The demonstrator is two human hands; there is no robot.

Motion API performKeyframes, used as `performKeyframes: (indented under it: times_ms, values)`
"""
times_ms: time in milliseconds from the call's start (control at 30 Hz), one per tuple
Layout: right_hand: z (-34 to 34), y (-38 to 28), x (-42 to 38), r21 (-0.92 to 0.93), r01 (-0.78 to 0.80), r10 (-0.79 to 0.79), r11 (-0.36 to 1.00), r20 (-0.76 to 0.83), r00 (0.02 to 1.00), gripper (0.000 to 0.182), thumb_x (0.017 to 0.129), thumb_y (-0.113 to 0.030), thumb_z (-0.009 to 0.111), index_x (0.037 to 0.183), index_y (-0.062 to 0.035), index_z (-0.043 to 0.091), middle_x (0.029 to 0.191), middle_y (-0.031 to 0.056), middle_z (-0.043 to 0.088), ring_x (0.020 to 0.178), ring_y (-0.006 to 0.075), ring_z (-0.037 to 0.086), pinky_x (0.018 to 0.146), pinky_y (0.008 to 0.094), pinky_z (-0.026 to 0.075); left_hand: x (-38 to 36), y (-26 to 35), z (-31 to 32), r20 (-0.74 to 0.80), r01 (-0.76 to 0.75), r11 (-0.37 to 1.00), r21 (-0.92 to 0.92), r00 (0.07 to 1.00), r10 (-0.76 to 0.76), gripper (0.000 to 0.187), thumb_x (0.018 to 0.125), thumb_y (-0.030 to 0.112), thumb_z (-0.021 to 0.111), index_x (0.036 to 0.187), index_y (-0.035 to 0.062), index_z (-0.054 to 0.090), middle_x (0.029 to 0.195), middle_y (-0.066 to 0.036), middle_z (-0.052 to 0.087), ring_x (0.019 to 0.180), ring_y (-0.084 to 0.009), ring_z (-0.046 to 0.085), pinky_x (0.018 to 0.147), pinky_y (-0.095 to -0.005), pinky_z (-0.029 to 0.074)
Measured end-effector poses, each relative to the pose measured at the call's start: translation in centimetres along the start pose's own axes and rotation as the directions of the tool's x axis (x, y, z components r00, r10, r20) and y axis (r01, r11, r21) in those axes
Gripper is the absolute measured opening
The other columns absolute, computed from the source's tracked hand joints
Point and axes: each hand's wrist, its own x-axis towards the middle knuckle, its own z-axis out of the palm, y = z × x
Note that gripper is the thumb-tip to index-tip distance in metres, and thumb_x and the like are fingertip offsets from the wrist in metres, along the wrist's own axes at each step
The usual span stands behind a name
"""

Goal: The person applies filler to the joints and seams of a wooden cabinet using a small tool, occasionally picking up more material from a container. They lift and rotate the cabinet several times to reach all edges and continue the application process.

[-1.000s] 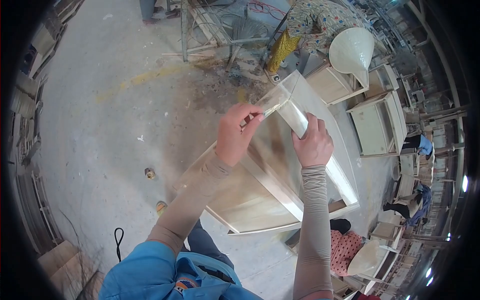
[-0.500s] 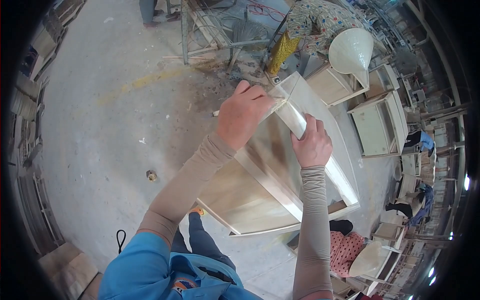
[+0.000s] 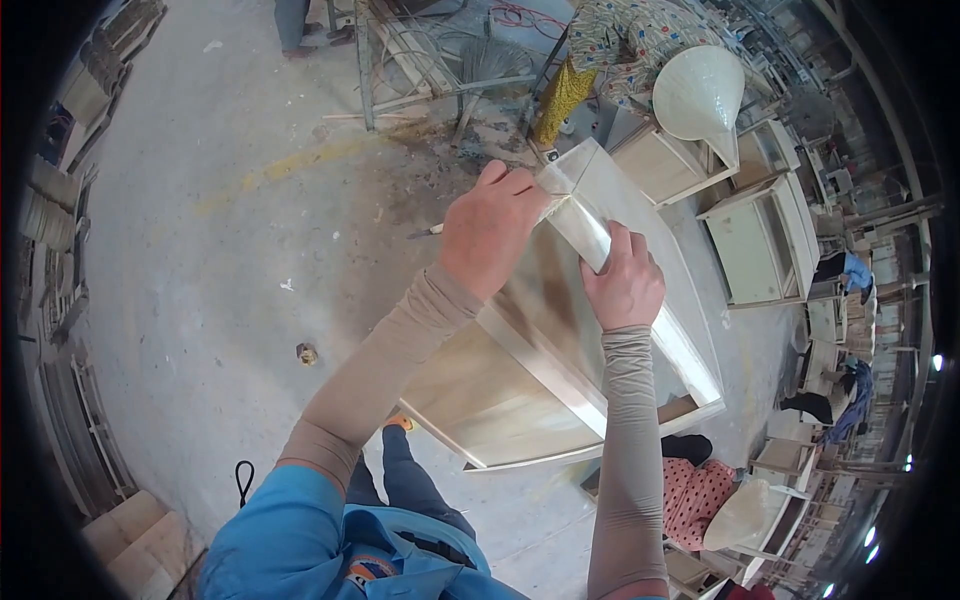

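Observation:
A pale wooden cabinet carcass (image 3: 500, 380) stands before me, with a glossy rail along its top edge and a mitred corner (image 3: 570, 185) at the far end. My left hand (image 3: 495, 225) is closed near that corner, fingertips pinched at the joint. A slim handle-like end (image 3: 428, 232) sticks out to the left of this hand; the rest of the tool is hidden by my fingers. Wrapped over the shiny rail (image 3: 685, 350), my right hand (image 3: 625, 275) grips it just below the corner.
A co-worker in a conical hat (image 3: 700, 92) bends over another cabinet (image 3: 660, 165) beyond mine. More cabinets (image 3: 765, 240) line the right side, with another person in a dotted shirt (image 3: 690, 500). A metal rack (image 3: 415, 60) stands ahead. A small object (image 3: 306, 353) lies on the floor.
Both hands hold nearly the same places, the left fingers still at the corner and the right on the rail. The view has shifted slightly.

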Motion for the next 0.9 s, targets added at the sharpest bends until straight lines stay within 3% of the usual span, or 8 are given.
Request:
performKeyframes:
  times_ms: [200,300,500,700,800,900]
  values:
    - [-0.2,-0.1,-0.1,-0.004,-0.001,0.001,1.0,0.011,1.0,0.055,0.064,-0.019,0.082,0.114,-0.0131,0.059,0.098,0.0073,0.063,0.083,0.0282,0.066,0.07,0.0405,0.053,0.6,1.4,-0.4,0.036,-0.018,0.994,0.105,0.999,0.014,0.011,0.076,0.009,0.061,0.086,0.0123,0.065,0.082,-0.001,0.056,0.085,-0.0233,0.055,0.066,-0.0334,0.053]
    - [-0.2,-0.1,0.0,-0.008,-0.004,0.004,1.0,0.017,1.0,0.055,0.064,-0.019,0.082,0.114,-0.0131,0.059,0.098,0.0073,0.063,0.083,0.0284,0.066,0.07,0.0406,0.053,0.8,1.6,-0.8,0.054,-0.059,0.991,0.116,0.997,0.053,0.007,0.075,0.008,0.06,0.081,0.0058,0.064,0.085,-0.003,0.057,0.092,-0.0231,0.056,0.064,-0.0328,0.054]
    - [-0.2,-0.1,0.0,0.001,-0.002,0.002,1.0,0.013,1.0,0.056,0.064,-0.02,0.082,0.114,-0.0133,0.058,0.098,0.0073,0.063,0.083,0.0287,0.066,0.07,0.0409,0.053,0.6,1.2,-1.0,0.087,-0.096,0.988,0.118,0.992,0.086,0.003,0.075,0.009,0.061,0.075,0.0063,0.062,0.085,-0.003,0.056,0.091,-0.0219,0.056,0.061,-0.0325,0.054]
    - [-0.2,-0.3,0.0,-0.01,-0.003,0.003,1.0,0.014,1.0,0.056,0.064,-0.021,0.082,0.114,-0.0132,0.058,0.098,0.0074,0.063,0.083,0.0288,0.066,0.07,0.0411,0.053,0.1,0.9,-1.4,0.092,-0.128,0.983,0.129,0.989,0.117,0.002,0.074,0.008,0.061,0.074,0.0064,0.061,0.084,-0.003,0.055,0.092,-0.0206,0.056,0.06,-0.0321,0.054]
    - [-0.3,-0.4,0.0,-0.02,-0.007,0.007,1.0,0.019,1.0,0.056,0.065,-0.022,0.083,0.114,-0.0131,0.058,0.098,0.0074,0.063,0.083,0.0287,0.066,0.069,0.0412,0.053,-0.1,0.8,-1.6,0.145,-0.114,0.984,0.136,0.985,0.094,0.011,0.074,0.008,0.059,0.084,0.0081,0.064,0.085,-0.002,0.052,0.089,-0.021,0.054,0.065,-0.0314,0.054]
    - [-0.3,-0.5,0.0,-0.024,-0.006,0.007,1.0,0.025,1.0,0.056,0.064,-0.022,0.083,0.114,-0.0131,0.058,0.097,0.0074,0.062,0.083,0.0287,0.066,0.069,0.0414,0.053,-0.3,0.6,-1.8,0.171,-0.115,0.985,0.132,0.981,0.092,0.011,0.074,0.008,0.059,0.085,0.0083,0.064,0.084,-0.002,0.052,0.089,-0.0206,0.053,0.064,-0.0311,0.054]
